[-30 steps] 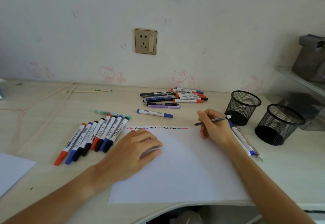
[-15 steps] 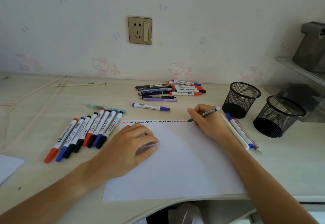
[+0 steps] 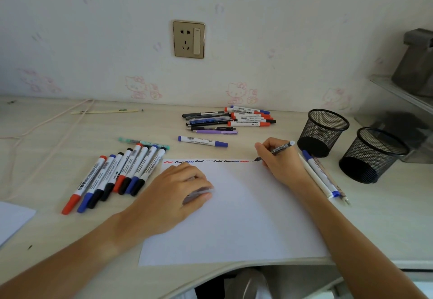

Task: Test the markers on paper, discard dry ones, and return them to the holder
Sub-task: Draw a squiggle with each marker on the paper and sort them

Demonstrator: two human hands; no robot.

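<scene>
The right hand [image 3: 280,160] pinches a thin dark pen [image 3: 276,150] between thumb and fingers, its tip set on the far right corner of the white sheet [image 3: 239,219], at the right-hand end of a row of red, blue and black squiggles [image 3: 206,161] along the sheet's far edge. The left hand [image 3: 174,195] lies on the sheet's left part, fingers curled round a small pale cap [image 3: 199,193]. The sheet sits at the near edge of the table [image 3: 58,240]. Left of it a row of whiteboard markers [image 3: 114,175] lies side by side, with a teal pen [image 3: 143,142] across their far ends. Toward the far edge lies a heap of markers and pens [image 3: 229,119], and one blue-capped marker [image 3: 202,141] lies apart, nearer the sheet. Toward the right edge stand two black mesh holders [image 3: 324,132], just beside each other. Between them and the sheet, behind the right wrist, lie three more pens [image 3: 324,178].
</scene>
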